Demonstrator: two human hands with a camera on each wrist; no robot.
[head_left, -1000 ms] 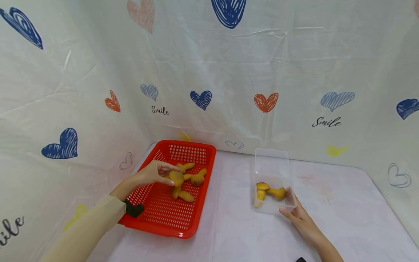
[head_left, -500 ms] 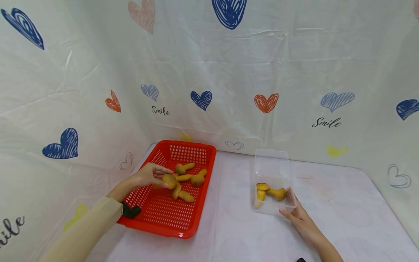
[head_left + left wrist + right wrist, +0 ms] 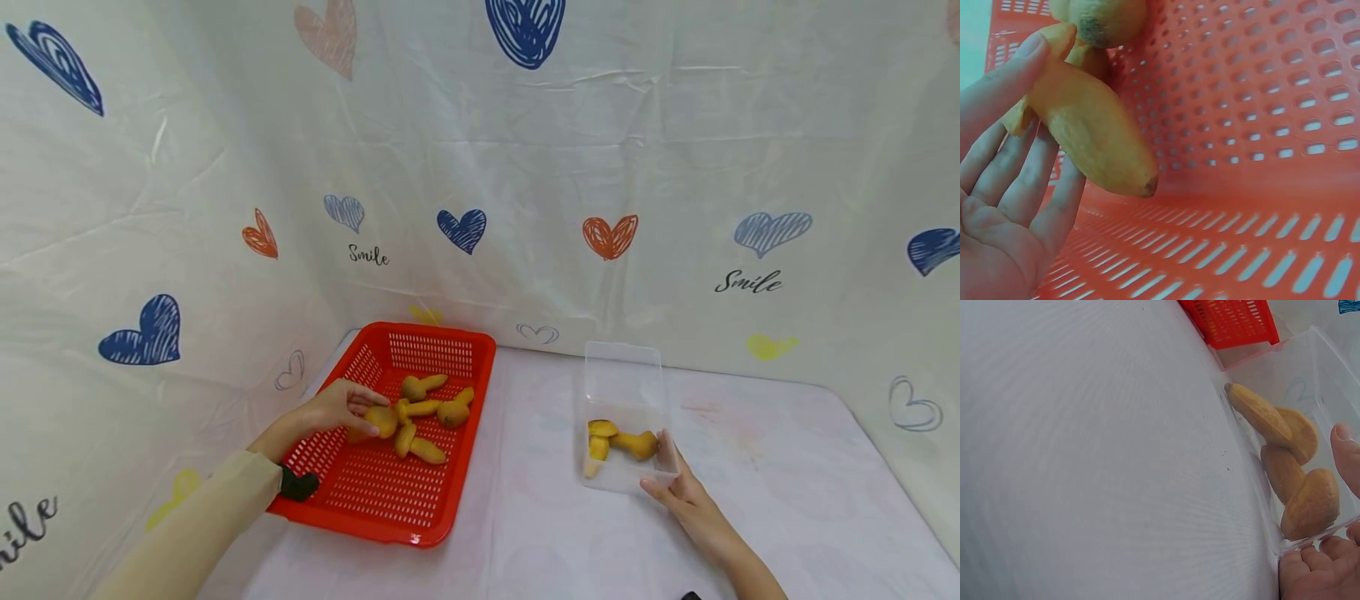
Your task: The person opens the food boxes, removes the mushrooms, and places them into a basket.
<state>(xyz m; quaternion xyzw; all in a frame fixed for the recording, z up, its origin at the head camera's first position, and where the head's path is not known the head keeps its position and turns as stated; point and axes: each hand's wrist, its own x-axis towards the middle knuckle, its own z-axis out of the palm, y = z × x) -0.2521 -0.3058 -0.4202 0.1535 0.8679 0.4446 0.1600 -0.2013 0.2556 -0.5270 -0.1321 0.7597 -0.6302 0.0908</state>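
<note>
My left hand is inside the red perforated basket, pinching a yellow mushroom by its cap between thumb and fingers. In the left wrist view that mushroom's thick stem points away from the palm. To its right, several more yellow mushrooms lie on the basket floor. My right hand grips the near right corner of a clear plastic box. Two yellow mushrooms lie in that box, one at the left and one at the right.
The box's clear lid stands raised at its back. A white cloth covers the table between basket and box. Behind both hangs a white sheet printed with hearts. A small dark object shows at the bottom edge.
My left hand has shifted left and slightly toward me with the mushroom, uncovering more of the mushrooms in the basket. The right hand and the box look unmoved.
</note>
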